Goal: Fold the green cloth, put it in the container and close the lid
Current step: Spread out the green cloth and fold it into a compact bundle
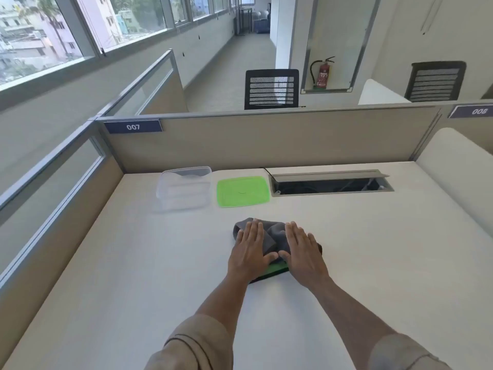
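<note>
A folded cloth [275, 236] lies on the white desk [133, 263]; its top face looks grey and a green edge shows at its near side. My left hand [250, 249] lies flat on the cloth's left half, fingers spread. My right hand [302, 249] presses flat on its right half. Neither hand grips anything. Farther back stands a clear plastic container [182, 188] without its lid. The green lid [242, 190] lies flat just to the right of it.
An open cable hatch [330, 182] is set in the desk, right of the lid. Beige partition panels [266, 142] close off the back and left sides. A black office chair [271, 89] stands beyond the partition.
</note>
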`<state>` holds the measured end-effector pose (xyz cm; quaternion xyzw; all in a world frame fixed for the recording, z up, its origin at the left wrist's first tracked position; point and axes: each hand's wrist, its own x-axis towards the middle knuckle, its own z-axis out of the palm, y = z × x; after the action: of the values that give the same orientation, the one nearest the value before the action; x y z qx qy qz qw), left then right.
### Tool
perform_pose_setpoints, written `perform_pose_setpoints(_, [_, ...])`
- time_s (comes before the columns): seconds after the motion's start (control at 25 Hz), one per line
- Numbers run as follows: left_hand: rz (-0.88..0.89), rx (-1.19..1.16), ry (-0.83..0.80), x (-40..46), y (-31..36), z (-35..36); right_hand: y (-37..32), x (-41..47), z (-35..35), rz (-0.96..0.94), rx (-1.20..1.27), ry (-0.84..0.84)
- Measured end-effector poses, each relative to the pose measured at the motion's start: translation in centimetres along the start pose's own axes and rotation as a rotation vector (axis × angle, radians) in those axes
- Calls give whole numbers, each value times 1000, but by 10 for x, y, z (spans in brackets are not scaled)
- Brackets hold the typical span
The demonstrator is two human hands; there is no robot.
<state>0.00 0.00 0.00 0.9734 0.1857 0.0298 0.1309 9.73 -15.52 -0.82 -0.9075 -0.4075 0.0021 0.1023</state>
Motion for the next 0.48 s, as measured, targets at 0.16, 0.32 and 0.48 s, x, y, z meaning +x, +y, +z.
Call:
perform_pose_setpoints(0.16, [-2, 82, -48, -3, 2, 2, 3, -7, 5, -9, -46, -15])
perform_pose_setpoints(0.32, [-54, 33, -24, -2, 4, 2, 0, -6, -2, -17, -97, 30])
perform_pose_setpoints(0.48, [-142, -28, -9, -3, 5, -2, 0, -6, -3, -19, -78, 89])
